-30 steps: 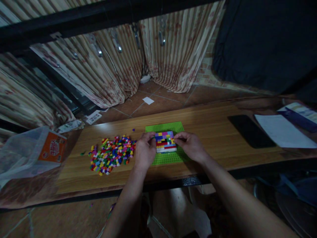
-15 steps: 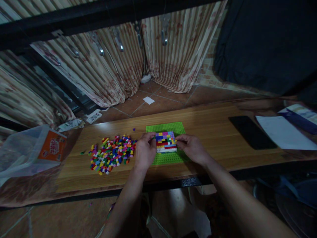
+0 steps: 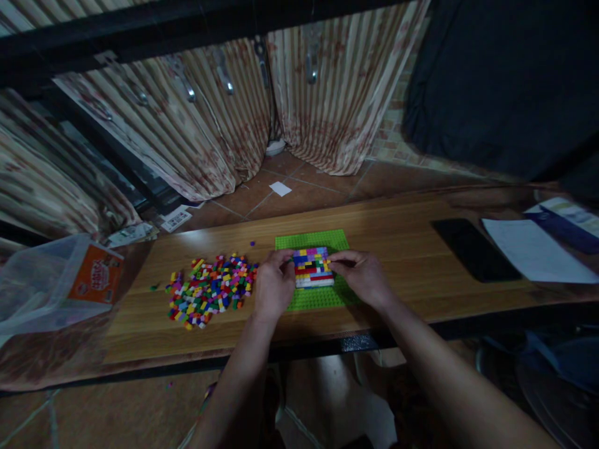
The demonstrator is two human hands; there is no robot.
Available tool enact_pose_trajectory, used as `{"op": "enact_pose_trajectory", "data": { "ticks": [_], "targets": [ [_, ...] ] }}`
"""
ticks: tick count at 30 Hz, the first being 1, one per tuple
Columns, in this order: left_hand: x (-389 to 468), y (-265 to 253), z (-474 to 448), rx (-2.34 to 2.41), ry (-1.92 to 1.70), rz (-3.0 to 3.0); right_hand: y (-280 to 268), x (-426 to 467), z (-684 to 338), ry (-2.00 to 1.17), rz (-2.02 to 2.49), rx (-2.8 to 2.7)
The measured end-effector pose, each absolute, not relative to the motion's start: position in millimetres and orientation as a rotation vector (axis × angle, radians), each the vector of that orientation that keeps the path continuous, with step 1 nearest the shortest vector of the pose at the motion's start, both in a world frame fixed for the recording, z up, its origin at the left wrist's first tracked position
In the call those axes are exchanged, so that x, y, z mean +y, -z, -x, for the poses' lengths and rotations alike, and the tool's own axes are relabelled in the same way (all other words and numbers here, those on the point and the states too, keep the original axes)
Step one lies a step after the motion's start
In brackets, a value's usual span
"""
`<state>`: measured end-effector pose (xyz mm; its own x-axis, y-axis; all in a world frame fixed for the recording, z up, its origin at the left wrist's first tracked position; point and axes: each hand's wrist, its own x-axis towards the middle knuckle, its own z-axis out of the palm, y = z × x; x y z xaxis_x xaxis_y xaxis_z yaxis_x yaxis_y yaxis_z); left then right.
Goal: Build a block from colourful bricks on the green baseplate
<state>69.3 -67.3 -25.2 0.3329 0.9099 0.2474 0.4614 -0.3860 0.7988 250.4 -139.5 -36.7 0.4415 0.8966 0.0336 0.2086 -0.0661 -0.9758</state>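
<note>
A block of stacked toy bricks (image 3: 314, 280) in many colours, with white along its near side, sits on a green studded baseplate (image 3: 344, 240). My left hand (image 3: 275, 284) is closed at the block's left side, thumb and fingers pressed against it. On the other side, my right hand (image 3: 362, 272) is closed in a pinch at the block's upper right edge. A small yellowish toy brick seems to be at its fingertips, mostly hidden by them. Left of my left hand lies a loose pile of small coloured bricks (image 3: 210, 293).
The wooden table (image 3: 397, 243) carries a black flat slab (image 3: 475, 249) and white paper (image 3: 538, 249) at the right. A clear plastic box (image 3: 47, 280) with an orange label stands at the left end. One purple brick (image 3: 252, 243) lies apart from the pile.
My right hand has shifted slightly left and away from me, its fingertips now further over the block's right edge. My left hand stays against the block's left side.
</note>
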Motion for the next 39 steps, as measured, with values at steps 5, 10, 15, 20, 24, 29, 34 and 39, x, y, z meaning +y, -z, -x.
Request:
{"op": "enact_pose_trajectory", "data": {
  "ticks": [5, 10, 15, 20, 24, 29, 34, 39],
  "targets": [
    [-68.7, 25.5, -69.2, 1.179, -0.932, -1.973, 40.5, -134.9, -251.4, -0.807, 1.512, -0.949],
    [-70.6, 21.1, -71.2, 1.215, -0.921, -1.983, 41.2, -131.6, -252.5, -0.833, 1.502, -0.879],
    [-71.3, 20.6, -72.3, 1.198, -0.936, -1.974, 44.0, -130.9, -254.5, -0.902, 1.51, -0.831],
    [-72.8, 19.2, -73.2, 1.193, -0.929, -1.979, 39.8, -131.5, -255.1, -0.96, 1.498, -0.784],
    [-73.9, 17.9, -73.2, 1.209, -0.915, -2.002, 38.7, -129.6, -254.0, -0.954, 1.493, -0.788],
    [-74.8, 17.1, -73.8, 1.22, -0.906, -2.028, 41.4, -127.1, -252.8, -0.956, 1.489, -0.765],
    [-75.1, 17.1, -75.2, 1.24, -0.908, -2.042, 42.8, -126.2, -251.7, -0.977, 1.46, -0.723],
    [-73.9, 19.7, -75.4, 1.205, -0.952, -1.947, 41.4, -125.0, -249.8, -0.995, 1.447, -0.669]
  ]
}}
